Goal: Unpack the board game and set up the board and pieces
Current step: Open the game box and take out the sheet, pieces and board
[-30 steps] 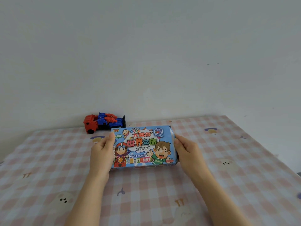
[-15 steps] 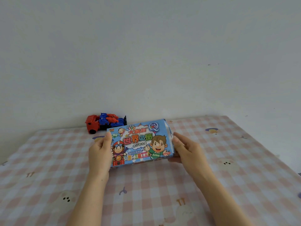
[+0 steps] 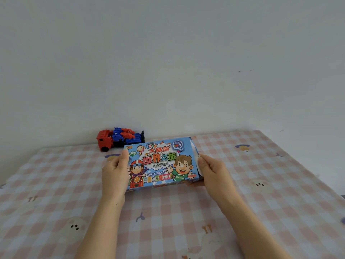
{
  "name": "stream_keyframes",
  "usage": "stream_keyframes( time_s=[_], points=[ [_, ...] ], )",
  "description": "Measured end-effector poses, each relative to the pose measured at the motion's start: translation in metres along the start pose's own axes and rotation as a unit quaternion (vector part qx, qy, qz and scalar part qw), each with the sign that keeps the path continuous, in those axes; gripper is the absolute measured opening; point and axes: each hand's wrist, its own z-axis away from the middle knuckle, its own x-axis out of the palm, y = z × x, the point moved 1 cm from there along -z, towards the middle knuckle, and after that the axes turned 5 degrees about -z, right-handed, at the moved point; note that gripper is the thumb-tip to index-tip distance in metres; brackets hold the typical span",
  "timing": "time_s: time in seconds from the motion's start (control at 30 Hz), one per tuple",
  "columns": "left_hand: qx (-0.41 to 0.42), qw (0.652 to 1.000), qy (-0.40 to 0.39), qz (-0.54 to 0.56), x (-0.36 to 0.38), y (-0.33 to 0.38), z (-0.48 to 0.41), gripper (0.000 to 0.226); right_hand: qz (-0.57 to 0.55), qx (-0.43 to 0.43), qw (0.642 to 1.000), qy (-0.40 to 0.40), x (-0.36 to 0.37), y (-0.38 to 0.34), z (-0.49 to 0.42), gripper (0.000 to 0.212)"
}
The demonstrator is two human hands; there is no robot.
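— Where's the game?

— The blue cardboard board game box (image 3: 161, 163) with cartoon children printed on it is tilted up near the middle of the pink checked counter (image 3: 261, 193), the left hand (image 3: 115, 171) and right hand (image 3: 212, 170) clamped on its two ends. A red and blue toy truck (image 3: 120, 138) sits at the far edge.

— Which step?

— Opening, I'd judge — the right end flap looks slightly lifted. Next: pull it open and slide out the contents.
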Motion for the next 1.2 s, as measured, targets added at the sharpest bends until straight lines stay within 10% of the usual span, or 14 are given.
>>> stream_keyframes(
  time_s=[1.2],
  points=[
    [0.011,0.996,-0.085,0.025,0.001,0.005,0.006,0.029,0.004,0.031,0.999,0.034,-0.013,-0.012,0.002,0.03]
  ],
)
